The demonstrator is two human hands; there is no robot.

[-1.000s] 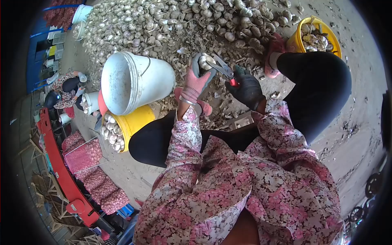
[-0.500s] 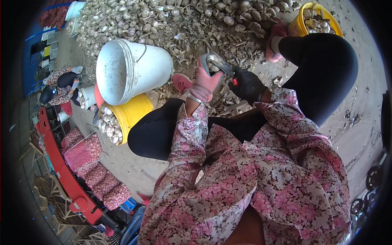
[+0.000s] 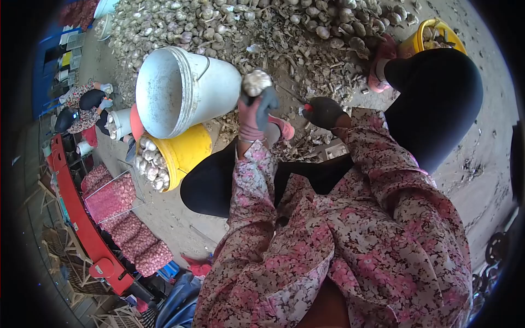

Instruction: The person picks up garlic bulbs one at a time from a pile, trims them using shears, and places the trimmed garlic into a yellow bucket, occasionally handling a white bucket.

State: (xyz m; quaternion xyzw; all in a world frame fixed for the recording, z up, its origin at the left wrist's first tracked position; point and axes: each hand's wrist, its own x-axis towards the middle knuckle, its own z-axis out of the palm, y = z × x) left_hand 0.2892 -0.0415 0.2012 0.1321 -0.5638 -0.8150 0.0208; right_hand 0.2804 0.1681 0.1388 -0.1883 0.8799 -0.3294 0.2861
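Observation:
My left hand (image 3: 253, 116), in a pink and grey glove, is raised with its fingers closed around a garlic bulb (image 3: 256, 83). The bulb is slightly blurred and sits just right of a large white bucket (image 3: 216, 90), which lies tilted with its mouth to the left. Gloved in black, my right hand (image 3: 326, 113) is wrapped around shears (image 3: 291, 93) with a bit of red at the grip. Their thin metal end points up and left, apart from the bulb. Under the white bucket, a yellow bucket (image 3: 191, 150) holds several whitish bulbs.
A broad heap of garlic (image 3: 180, 27) and dry trimmings (image 3: 279, 60) covers the floor ahead. Another yellow bucket (image 3: 414, 46) stands beyond my right knee. At the left are a person (image 3: 82, 112) at work, a red metal beam (image 3: 82, 229) and filled net sacks (image 3: 123, 205).
My left hand has moved left toward the white bucket with the garlic bulb, away from the shears. My right hand stays close to where it was, still gripping the shears.

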